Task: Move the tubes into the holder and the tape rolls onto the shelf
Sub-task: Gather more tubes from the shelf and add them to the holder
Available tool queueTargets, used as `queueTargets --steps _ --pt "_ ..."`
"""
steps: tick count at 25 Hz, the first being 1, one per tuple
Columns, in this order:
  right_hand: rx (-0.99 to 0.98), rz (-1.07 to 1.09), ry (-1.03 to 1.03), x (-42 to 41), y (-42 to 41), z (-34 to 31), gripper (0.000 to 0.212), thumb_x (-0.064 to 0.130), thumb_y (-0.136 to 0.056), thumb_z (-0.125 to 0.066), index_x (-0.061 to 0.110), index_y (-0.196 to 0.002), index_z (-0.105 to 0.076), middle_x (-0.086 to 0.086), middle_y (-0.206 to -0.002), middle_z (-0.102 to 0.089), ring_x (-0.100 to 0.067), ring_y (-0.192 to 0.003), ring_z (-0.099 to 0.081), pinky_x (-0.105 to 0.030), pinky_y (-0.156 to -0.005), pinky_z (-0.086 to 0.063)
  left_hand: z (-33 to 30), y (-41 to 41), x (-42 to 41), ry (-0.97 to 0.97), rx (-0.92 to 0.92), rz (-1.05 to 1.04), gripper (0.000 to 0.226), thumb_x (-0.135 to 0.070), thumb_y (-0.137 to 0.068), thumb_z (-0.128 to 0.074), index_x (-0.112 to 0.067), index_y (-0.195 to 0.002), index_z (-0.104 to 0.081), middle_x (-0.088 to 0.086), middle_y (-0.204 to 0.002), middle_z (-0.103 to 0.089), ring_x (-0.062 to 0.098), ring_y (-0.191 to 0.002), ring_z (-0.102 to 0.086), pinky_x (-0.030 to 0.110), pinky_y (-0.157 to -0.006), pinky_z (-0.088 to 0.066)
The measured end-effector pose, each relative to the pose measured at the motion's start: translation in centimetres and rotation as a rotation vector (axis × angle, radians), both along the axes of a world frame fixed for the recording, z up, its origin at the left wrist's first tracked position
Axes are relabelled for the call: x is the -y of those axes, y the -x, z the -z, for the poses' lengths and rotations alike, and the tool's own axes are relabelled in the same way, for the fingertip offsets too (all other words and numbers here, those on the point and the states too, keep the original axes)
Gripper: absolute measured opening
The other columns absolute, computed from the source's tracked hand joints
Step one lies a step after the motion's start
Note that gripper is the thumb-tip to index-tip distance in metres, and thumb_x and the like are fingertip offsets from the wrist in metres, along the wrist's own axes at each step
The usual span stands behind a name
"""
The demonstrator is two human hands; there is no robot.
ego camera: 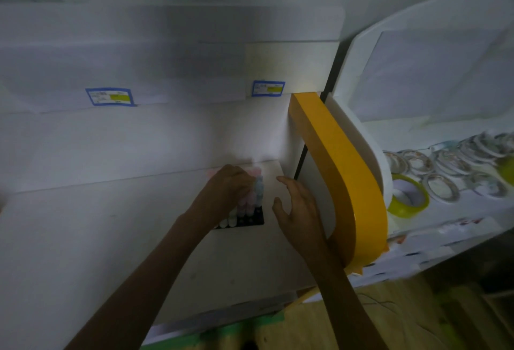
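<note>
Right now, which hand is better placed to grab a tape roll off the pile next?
The right hand. It is open and empty, and nearer the tape rolls lying on the right. The left hand is curled around tubes at the black holder, so it looks occupied.

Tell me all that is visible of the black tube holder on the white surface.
The black tube holder is a flat, dark rack with rows of round holes, and its material is unclear. It sits level on the white surface, near the partition with the yellow edge band. Several tubes, pink, white and pale blue, stand in it; front holes look empty. The left hand covers its far part and grips tubes; the right hand hovers beside it, not touching.
</note>
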State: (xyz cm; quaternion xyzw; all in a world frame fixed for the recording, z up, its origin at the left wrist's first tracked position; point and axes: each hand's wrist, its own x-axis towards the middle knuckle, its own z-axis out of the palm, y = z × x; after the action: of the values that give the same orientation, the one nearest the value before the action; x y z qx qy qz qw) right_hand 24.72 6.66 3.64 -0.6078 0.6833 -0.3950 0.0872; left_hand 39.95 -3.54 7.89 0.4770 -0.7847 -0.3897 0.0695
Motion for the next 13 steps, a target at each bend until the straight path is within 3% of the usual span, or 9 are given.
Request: queueTargets --steps 2,4,6,8,10,13 --pt "0.003 0.000 -0.007 0.1 0.0 0.1 0.049 0.035 -0.087 -0.045 0.011 -0.128 -0.056 -0.007 -0.127 -0.059 -0.020 -0.118 -0.052 -0.024 -0.097 -0.033 0.5 -0.9 -1.3 0.281 -0.122 -0.051 0.021 -0.005 -0.096 -0.054 0.000 -0.113 -0.066 0.005 -0.115 -0.061 0.006 -0.102 -0.051 0.001 -0.081 -0.037" --pt "0.003 0.004 -0.013 0.0 0.0 0.2 0.052 0.039 -0.086 -0.041 0.012 -0.128 -0.056 -0.006 -0.128 -0.059 -0.019 -0.118 -0.052 -0.023 -0.097 -0.033 0.4 -1.2 -1.6 0.281 -0.107 0.021 0.022 -0.014 -0.099 -0.052 -0.003 -0.098 -0.071 0.015 -0.105 -0.068 0.022 -0.100 -0.063 0.007 -0.080 -0.042" --pt "0.006 0.003 -0.012 0.0 0.1 0.2 0.052 0.040 -0.086 -0.041 0.013 -0.129 -0.055 -0.005 -0.128 -0.058 -0.018 -0.119 -0.051 -0.022 -0.098 -0.033 0.2 -0.7 -1.4 0.334 -0.069 0.119 0.033 -0.025 -0.102 -0.047 -0.011 -0.084 -0.071 0.015 -0.087 -0.072 0.032 -0.087 -0.069 0.034 -0.079 -0.056" --pt "0.017 0.005 -0.020 0.1 0.1 0.2 0.049 0.037 -0.088 -0.045 0.013 -0.129 -0.055 -0.005 -0.129 -0.058 -0.017 -0.120 -0.050 -0.021 -0.099 -0.032 1.2 -1.5 -1.4 0.581 -0.097 0.111 0.030 -0.033 -0.098 -0.047 -0.014 -0.104 -0.070 0.007 -0.099 -0.072 0.029 -0.094 -0.066 0.045 -0.086 -0.052" --pt "0.014 0.010 -0.027 0.1 0.0 0.2 0.045 0.030 -0.088 -0.050 0.013 -0.129 -0.055 -0.005 -0.130 -0.058 -0.017 -0.120 -0.050 -0.020 -0.099 -0.031 3.1 -3.0 -1.3 0.797 -0.017 0.178 0.040 -0.037 -0.093 -0.049 -0.021 -0.128 -0.059 0.002 -0.117 -0.064 0.025 -0.107 -0.057 0.044 -0.095 -0.043" --pt "-0.012 0.006 -0.026 -0.1 0.0 0.3 0.045 0.031 -0.088 -0.049 0.014 -0.129 -0.055 -0.004 -0.129 -0.058 -0.017 -0.120 -0.051 -0.021 -0.100 -0.033 3.6 -2.9 -1.7 0.825 -0.020 0.140 0.046 -0.037 -0.092 -0.049 -0.028 -0.137 -0.047 -0.001 -0.125 -0.058 0.023 -0.114 -0.049 0.044 -0.096 -0.035"
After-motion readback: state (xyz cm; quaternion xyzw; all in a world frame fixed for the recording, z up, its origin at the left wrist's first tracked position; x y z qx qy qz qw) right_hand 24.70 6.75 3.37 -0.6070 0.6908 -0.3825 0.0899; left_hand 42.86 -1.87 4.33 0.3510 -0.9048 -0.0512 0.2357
